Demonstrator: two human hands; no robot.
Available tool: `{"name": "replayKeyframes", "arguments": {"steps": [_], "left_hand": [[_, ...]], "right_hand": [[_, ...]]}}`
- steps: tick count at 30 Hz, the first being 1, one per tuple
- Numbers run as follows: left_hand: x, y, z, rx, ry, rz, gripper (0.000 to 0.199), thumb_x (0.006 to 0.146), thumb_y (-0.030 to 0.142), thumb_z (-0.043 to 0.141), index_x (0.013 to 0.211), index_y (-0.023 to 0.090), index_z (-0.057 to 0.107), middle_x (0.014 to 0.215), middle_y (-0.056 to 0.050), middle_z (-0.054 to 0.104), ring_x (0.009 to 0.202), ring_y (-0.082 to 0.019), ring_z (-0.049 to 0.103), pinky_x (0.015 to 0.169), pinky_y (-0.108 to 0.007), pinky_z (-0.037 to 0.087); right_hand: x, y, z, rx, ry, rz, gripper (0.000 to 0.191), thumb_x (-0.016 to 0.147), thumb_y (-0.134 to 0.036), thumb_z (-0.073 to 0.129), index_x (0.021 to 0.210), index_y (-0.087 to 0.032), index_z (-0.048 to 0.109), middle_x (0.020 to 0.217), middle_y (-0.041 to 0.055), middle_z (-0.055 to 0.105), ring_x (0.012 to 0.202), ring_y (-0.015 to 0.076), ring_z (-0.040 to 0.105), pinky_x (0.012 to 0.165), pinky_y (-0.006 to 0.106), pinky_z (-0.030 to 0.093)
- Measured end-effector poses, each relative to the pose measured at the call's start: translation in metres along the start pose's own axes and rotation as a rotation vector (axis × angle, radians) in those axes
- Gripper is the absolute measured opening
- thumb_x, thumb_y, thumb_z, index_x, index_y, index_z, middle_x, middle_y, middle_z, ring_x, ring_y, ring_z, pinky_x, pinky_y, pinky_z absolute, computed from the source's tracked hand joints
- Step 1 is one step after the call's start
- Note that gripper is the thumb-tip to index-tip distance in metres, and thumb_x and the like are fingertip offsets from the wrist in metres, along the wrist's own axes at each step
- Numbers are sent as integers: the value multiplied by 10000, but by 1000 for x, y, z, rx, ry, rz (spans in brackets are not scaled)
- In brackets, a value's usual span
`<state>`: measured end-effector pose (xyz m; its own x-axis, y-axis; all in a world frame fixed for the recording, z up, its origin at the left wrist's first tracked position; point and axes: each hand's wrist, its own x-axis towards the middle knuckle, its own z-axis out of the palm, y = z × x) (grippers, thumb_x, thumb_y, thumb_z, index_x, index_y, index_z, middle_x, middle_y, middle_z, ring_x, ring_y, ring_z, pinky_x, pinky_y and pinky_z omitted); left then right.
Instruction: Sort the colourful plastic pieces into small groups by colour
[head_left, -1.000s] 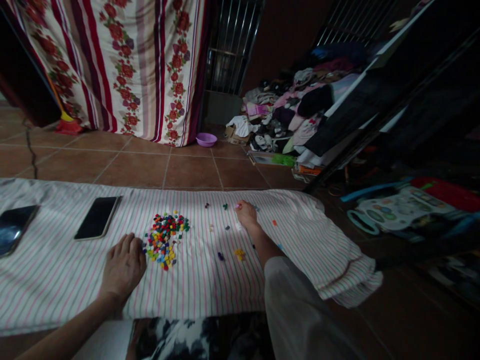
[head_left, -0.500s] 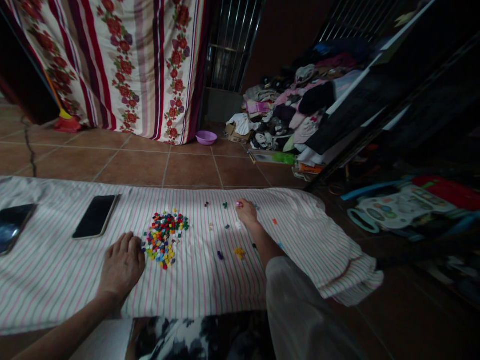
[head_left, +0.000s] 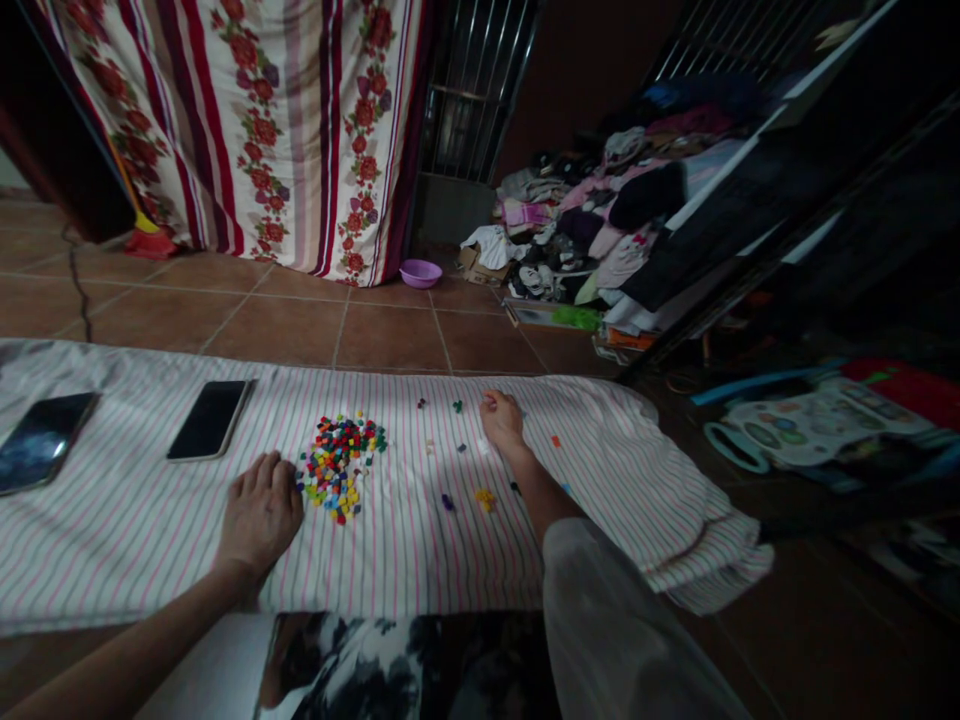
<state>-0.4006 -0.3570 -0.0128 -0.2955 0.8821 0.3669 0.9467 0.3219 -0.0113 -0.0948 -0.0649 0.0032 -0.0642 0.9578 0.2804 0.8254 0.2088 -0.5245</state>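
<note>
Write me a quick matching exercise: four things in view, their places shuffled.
Things
1. left hand
2. right hand
3. mixed-colour pile
4. purple basin

Places
A. between the two hands
B. on the tiled floor, near the curtain
C. at the pile's left edge
D. beyond the yellow cluster

Pairs: 1-C, 2-D, 3-A, 4-B

A loose, plain grey sleeve point(head_left: 607, 600) with a softly rounded edge covers part of the person's right forearm, leaving the right hand point(head_left: 502, 420) bare over the striped cloth point(head_left: 405, 570). The left forearm and left hand point(head_left: 261, 508) are bare. Below the cloth's near edge, blotched black-and-white clothing point(head_left: 367, 665) fades into shadow.
</note>
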Motion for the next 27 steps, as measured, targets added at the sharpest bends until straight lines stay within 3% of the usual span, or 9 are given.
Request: {"name": "replayKeyframes", "arguments": {"steps": [5, 11, 17, 23, 27], "left_hand": [[1, 2, -2, -30, -1, -32, 308, 908, 231, 389, 1086, 112, 611, 1286, -191, 608, 1246, -311, 528, 978, -450, 427], [1, 2, -1, -57, -1, -33, 298, 910, 232, 392, 1082, 117, 607, 1299, -183, 600, 1256, -315, 512, 997, -453, 410], [2, 3, -3, -74, 9, -36, 262, 901, 224, 417, 1048, 126, 610, 1281, -177, 608, 1247, -320, 517, 992, -450, 412], [2, 4, -3, -75, 6, -47, 272, 900, 223, 420, 1059, 116, 612, 1296, -188, 604, 1250, -327, 519, 994, -456, 414], [2, 4, -2, -82, 17, -46, 265, 900, 219, 421, 1047, 116, 615, 1286, -188, 608, 1256, -326, 514, 1005, -453, 406]], "right_hand": [[-7, -29, 3, 65, -41, -125, 261, 815, -144, 532, 977, -160, 735, 929, 73, 670, 805, 172, 617, 836, 288, 472], [-33, -77, 20, 179, -253, -385, 226, 804, -110, 566, 895, -207, 749, 896, 37, 690, 831, 160, 615, 811, 266, 464], [-60, -112, 43, 168, -424, -557, 247, 835, -94, 575, 967, -207, 749, 919, 37, 696, 853, 149, 616, 828, 257, 458], [-70, -130, 54, 22, -475, -530, 313, 869, -97, 547, 1113, -182, 723, 1040, 82, 689, 962, 175, 617, 898, 264, 443], [-72, -137, 55, -33, -522, -495, 291, 887, -125, 546, 1108, -200, 721, 1062, 77, 687, 991, 176, 614, 892, 250, 437]]}}
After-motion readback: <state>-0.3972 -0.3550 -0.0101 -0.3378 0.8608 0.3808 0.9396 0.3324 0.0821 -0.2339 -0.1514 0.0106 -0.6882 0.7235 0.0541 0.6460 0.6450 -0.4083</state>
